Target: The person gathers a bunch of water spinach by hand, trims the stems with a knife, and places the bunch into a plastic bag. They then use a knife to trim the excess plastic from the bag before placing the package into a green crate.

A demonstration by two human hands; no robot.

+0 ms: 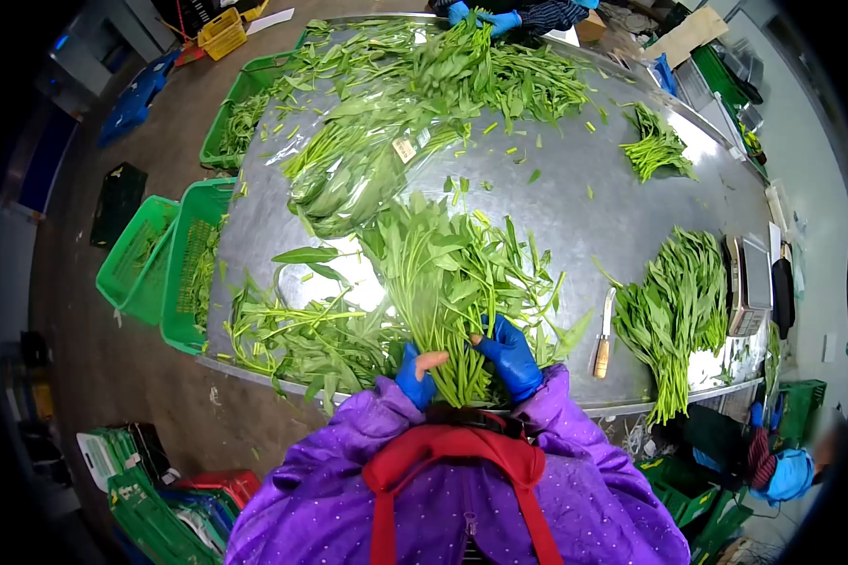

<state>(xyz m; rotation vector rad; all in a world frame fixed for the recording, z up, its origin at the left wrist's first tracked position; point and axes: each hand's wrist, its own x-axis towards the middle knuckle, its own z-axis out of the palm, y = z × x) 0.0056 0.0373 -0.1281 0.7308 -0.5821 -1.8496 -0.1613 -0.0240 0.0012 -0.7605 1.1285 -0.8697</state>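
A bunch of water spinach (pixel 424 282), leaves pointing away from me, lies at the near edge of the metal table (pixel 575 221). My left hand (pixel 416 375), in a blue glove with a bare thumb showing, is closed around the left side of its stems. From the other side my right hand (pixel 511 360), also blue-gloved, closes on the stems at the bunch's right. Loose water spinach stalks (pixel 311 334) spread beside my left hand. A knife with a wooden handle (pixel 602 356) lies to the right of my right hand.
A large bunch (pixel 674 311) lies at right beside a scale (pixel 747 282); a smaller bunch (pixel 657 143) sits farther back. Bagged greens (pixel 358 174) lie at centre-left. Green crates (pixel 181 273) stand along the left edge. A co-worker's blue-gloved hands (pixel 485 21) handle greens across the table.
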